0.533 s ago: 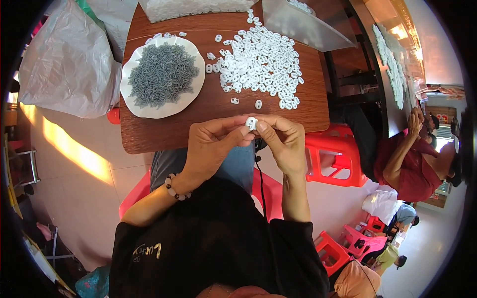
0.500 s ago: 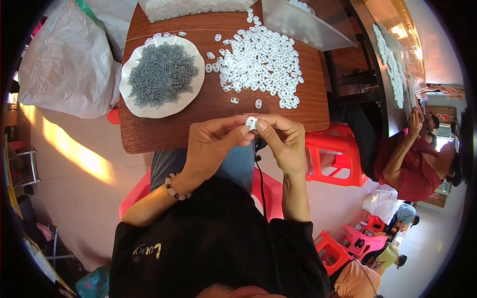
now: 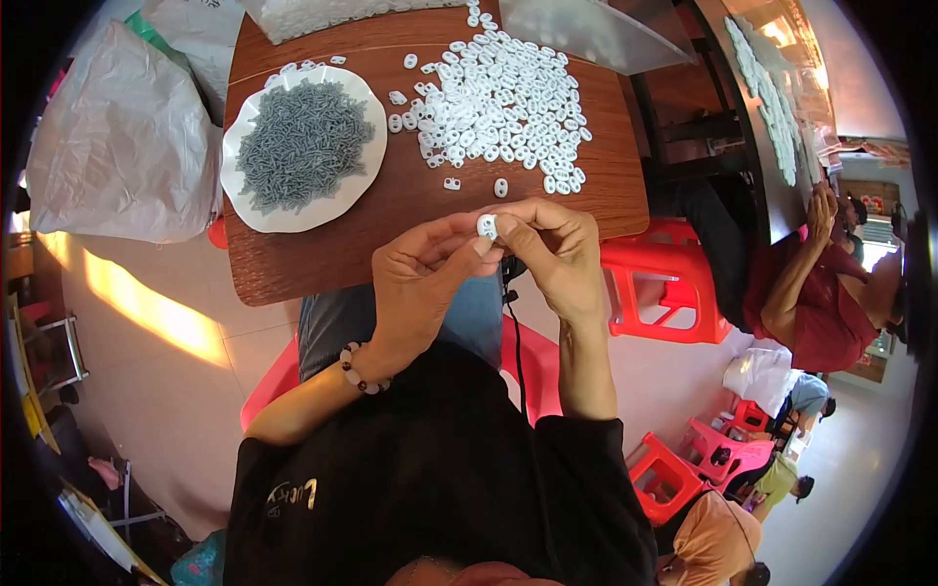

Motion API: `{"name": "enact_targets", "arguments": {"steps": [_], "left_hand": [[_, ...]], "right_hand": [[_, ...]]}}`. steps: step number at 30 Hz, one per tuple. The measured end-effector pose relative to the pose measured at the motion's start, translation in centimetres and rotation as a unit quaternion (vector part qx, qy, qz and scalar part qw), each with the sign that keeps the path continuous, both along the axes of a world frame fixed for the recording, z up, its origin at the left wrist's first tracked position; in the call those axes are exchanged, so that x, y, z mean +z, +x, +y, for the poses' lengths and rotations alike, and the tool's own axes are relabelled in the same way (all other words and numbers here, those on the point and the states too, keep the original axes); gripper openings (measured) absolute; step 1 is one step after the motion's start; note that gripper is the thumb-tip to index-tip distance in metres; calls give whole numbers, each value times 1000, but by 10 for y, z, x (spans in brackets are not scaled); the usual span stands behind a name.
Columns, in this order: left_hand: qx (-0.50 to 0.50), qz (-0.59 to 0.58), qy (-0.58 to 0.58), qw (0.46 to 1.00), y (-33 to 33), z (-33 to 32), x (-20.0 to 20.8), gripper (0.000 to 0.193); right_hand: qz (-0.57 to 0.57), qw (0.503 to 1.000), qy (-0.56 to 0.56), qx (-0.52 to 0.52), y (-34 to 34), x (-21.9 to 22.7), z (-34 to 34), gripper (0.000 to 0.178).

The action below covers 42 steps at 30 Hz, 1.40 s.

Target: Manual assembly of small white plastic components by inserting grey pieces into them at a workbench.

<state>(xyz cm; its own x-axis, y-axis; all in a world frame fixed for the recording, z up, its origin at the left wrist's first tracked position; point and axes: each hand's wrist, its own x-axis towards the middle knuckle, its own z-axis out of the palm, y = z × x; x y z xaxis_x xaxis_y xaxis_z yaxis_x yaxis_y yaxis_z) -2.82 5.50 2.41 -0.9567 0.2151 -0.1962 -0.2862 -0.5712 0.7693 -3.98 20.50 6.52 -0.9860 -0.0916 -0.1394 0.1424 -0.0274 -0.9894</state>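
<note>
Between my two hands, just off the near edge of the brown table (image 3: pixel 322 259), is a small white oval plastic piece with two holes (image 3: pixel 487 226). My left hand (image 3: pixel 420 278) pinches it from the left with thumb and fingers. The thumb and fingers of my right hand (image 3: pixel 557 259) press on its right side. Beyond the hands a heap of similar white pieces (image 3: pixel 508 103) covers the table's middle and right. A scalloped white plate (image 3: pixel 234 186) at the left holds a mound of small grey rod-like parts (image 3: pixel 305 145).
A translucent bin (image 3: pixel 596 34) stands at the far right of the table, and a clear bag of white pieces (image 3: pixel 332 15) at the far edge. Large white sacks (image 3: pixel 122 137) sit left. A red stool (image 3: pixel 674 293) and a co-worker in a dark red shirt (image 3: pixel 816 303) are at the right.
The view has shifted slightly, so the table and plate appear further left. Both hands keep their pinch on the white piece, which is turned a little.
</note>
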Motion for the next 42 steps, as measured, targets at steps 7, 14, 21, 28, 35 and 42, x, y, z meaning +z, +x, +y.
{"name": "enact_targets", "arguments": {"steps": [7,14,21,28,35,42], "left_hand": [[50,-8,34,998,1,9,-1,27],[44,-54,73,995,1,11,-6,28],[41,-91,81,992,3,13,-11,32],[7,-75,69,995,6,9,-9,25],[-24,-71,4,997,3,0,-7,24],[-12,-61,18,998,1,-4,-8,21]], "right_hand": [[19,1000,2,2,0,-1,-2,14],[-8,999,36,4,-3,-7,2,16],[-44,998,36,6,-7,-11,7,14],[-46,984,144,99,-17,3,19,10],[-19,964,211,162,-25,26,22,9],[-8,937,301,178,-28,31,15,8]]}}
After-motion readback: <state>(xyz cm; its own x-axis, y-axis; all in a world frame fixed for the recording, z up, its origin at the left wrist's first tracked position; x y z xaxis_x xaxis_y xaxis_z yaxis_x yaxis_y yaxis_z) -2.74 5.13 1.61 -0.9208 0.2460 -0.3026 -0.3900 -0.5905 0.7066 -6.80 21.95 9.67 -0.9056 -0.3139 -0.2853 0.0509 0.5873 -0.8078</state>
